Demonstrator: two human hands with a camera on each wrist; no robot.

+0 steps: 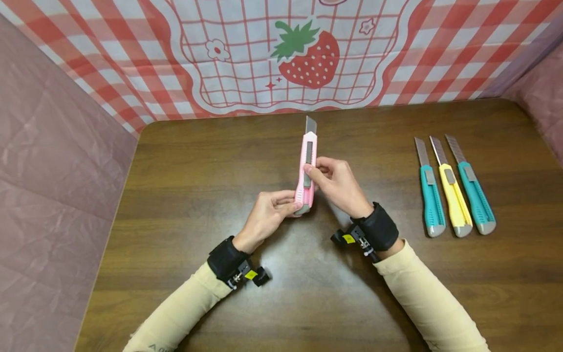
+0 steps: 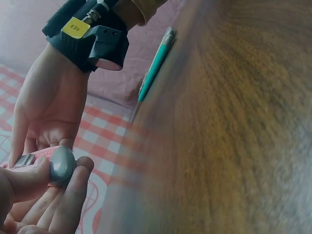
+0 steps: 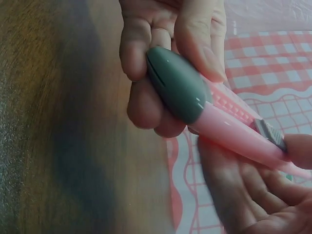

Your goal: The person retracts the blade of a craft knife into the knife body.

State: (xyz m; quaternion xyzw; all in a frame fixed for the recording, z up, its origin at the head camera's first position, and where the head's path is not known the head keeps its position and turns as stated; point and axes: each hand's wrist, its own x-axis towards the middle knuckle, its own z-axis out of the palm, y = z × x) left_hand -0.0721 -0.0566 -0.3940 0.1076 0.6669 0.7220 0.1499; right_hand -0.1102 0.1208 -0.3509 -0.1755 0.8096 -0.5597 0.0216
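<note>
A pink utility knife (image 1: 309,161) is held up over the table, its blade (image 1: 311,125) extended and pointing away from me. My left hand (image 1: 269,215) pinches its grey-capped rear end between thumb and fingers. Farther up the body, my right hand (image 1: 340,188) grips it, the thumb on the grey slider and the fingers behind. From the right wrist view, the grey end cap (image 3: 178,85) sits against the left fingers, and the slider (image 3: 269,134) meets the right thumb. The left wrist view shows the rounded cap (image 2: 62,165) between left thumb and fingers.
On the right of the wooden table (image 1: 184,161) lie a teal utility knife (image 1: 432,200), a yellow one (image 1: 455,200) and another teal one (image 1: 477,198), side by side with blades out. Behind the table hangs a checked strawberry cloth (image 1: 310,63).
</note>
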